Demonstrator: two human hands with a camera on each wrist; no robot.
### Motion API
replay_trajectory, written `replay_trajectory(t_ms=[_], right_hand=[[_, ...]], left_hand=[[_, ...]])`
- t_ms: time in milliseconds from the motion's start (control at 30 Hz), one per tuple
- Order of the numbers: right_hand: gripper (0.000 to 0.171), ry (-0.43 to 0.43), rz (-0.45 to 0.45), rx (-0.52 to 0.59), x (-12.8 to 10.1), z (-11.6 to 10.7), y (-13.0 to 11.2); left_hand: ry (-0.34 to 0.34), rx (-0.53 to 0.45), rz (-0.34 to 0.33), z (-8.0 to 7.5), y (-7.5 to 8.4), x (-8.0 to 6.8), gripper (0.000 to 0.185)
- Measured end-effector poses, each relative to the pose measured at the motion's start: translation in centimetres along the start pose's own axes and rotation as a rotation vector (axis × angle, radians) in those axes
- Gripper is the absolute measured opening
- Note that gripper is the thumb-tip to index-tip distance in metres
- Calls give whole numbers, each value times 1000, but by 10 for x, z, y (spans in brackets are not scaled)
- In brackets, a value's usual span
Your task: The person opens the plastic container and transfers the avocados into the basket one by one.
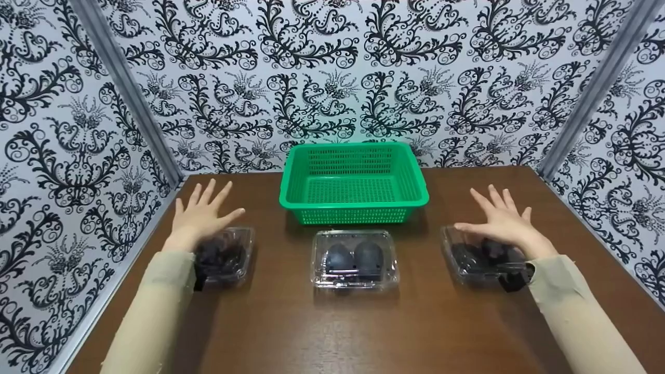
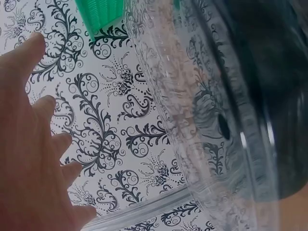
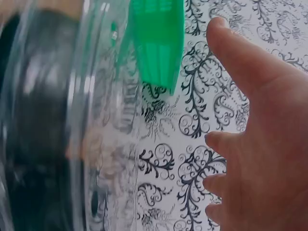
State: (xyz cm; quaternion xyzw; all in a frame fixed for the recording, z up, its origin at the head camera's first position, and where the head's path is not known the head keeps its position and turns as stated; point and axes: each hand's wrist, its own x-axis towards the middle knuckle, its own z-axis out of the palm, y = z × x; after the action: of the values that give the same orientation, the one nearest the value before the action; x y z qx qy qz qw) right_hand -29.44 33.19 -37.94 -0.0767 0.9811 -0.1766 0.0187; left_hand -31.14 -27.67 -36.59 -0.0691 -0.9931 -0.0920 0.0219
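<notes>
My left hand (image 1: 201,218), fingers spread, hovers over the left clear plastic clamshell box (image 1: 240,254) and holds nothing. Dark round fruits, perhaps avocados or plums, show through the lid. On the other side my right hand (image 1: 503,223) is spread above the right clamshell box (image 1: 462,259), which it partly covers. Between the hands a third clamshell box (image 1: 355,259) sits with two dark round fruits inside. In the left wrist view the box wall (image 2: 192,120) stands beside the fingers (image 2: 36,48); the right wrist view likewise shows a box (image 3: 106,144) near the thumb (image 3: 231,48).
A green perforated plastic basket (image 1: 353,192) with nothing in it stands behind the middle box, close to the back wall. The brown table (image 1: 332,332) is enclosed by black-and-white patterned panels (image 1: 332,67) at the back and both sides.
</notes>
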Motion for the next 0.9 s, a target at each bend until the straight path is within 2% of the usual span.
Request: replay_trajectory(t_ms=[267,633,900], right_hand=[[102,-15,-65,43,-10,2,-25],[99,4,-166,65,-19,12,-55],[102,3,-247,49,-23,30,-75]], left_hand=[[45,11,64,7,12,-3,85],[96,72,198,23,46,-12,82],[116,55,303,39,70,-24,81]])
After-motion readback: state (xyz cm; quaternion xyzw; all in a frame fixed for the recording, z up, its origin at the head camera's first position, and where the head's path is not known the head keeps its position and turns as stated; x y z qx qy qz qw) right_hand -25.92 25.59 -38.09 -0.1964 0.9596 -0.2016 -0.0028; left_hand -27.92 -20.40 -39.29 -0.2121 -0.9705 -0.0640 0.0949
